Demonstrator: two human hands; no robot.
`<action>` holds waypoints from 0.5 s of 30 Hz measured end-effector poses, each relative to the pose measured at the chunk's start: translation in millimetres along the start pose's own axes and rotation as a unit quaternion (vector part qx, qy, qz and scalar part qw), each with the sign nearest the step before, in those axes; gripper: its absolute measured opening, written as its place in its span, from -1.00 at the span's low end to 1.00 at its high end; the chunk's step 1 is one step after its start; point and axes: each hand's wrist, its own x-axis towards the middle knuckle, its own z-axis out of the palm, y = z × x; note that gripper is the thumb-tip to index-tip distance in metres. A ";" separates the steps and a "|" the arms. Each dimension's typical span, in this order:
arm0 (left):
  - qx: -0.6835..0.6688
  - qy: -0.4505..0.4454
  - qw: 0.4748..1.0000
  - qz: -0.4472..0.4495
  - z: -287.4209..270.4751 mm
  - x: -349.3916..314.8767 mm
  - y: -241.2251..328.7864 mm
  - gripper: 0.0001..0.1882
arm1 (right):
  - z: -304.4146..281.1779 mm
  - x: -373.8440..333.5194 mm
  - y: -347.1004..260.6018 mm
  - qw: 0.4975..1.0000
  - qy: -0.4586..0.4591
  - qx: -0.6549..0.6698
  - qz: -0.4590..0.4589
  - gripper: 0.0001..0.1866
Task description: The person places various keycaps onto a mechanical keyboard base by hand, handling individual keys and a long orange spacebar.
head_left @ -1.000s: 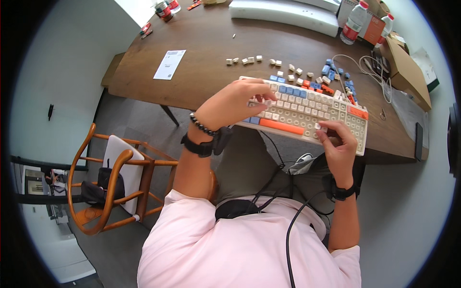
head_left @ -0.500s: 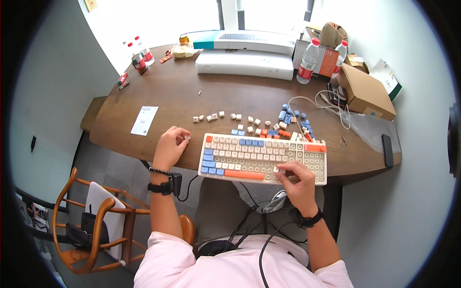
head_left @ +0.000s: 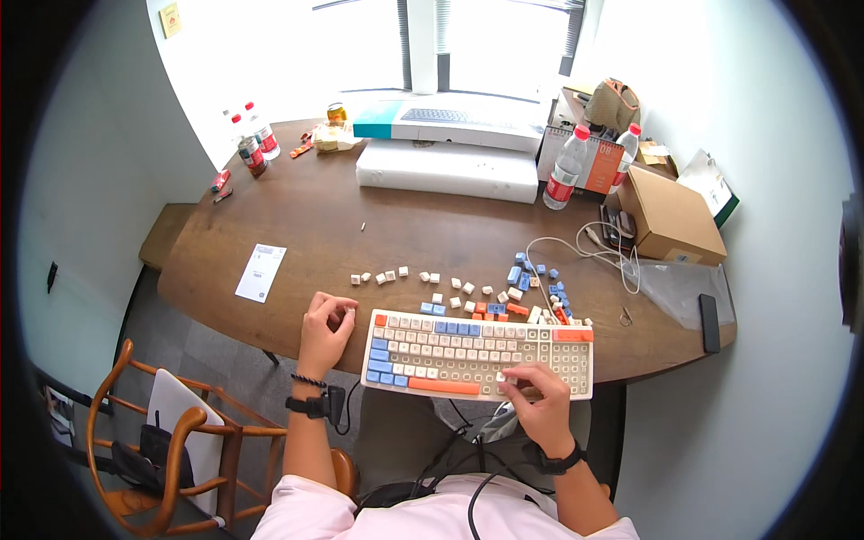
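A cream keyboard (head_left: 461, 366) lies at the table's near edge, partly filled with cream, blue and orange keycaps. Bare switch spots show on its right side and in the lower rows. My right hand (head_left: 540, 405) is over the lower right of the keyboard, thumb and fingers pinched on a white keycap (head_left: 505, 377). Left of the keyboard, my left hand (head_left: 326, 333) is closed in a pinch above the table edge, with a small pale keycap (head_left: 349, 310) partly hidden at its fingertips. Loose white keycaps (head_left: 390, 275) lie in a rough line beyond the keyboard.
Blue keycaps (head_left: 516, 274) are heaped beside a pale cable (head_left: 576, 238). A white card (head_left: 261, 273) lies at left, a black phone (head_left: 709, 324) at right. Behind stand a long box (head_left: 450, 124) on white foam (head_left: 450, 171), bottles (head_left: 564, 171) and a cardboard box (head_left: 670, 216).
The whole view has shifted, so the table and keyboard sit lower in the picture. Both hands stay pinched in nearly the same places relative to the keyboard.
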 end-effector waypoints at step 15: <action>0.047 0.076 0.995 0.044 8.2 1.9 0.5 -0.92 | -3.8 5.2 -0.6 0.999 -0.023 0.029 0.036 -0.75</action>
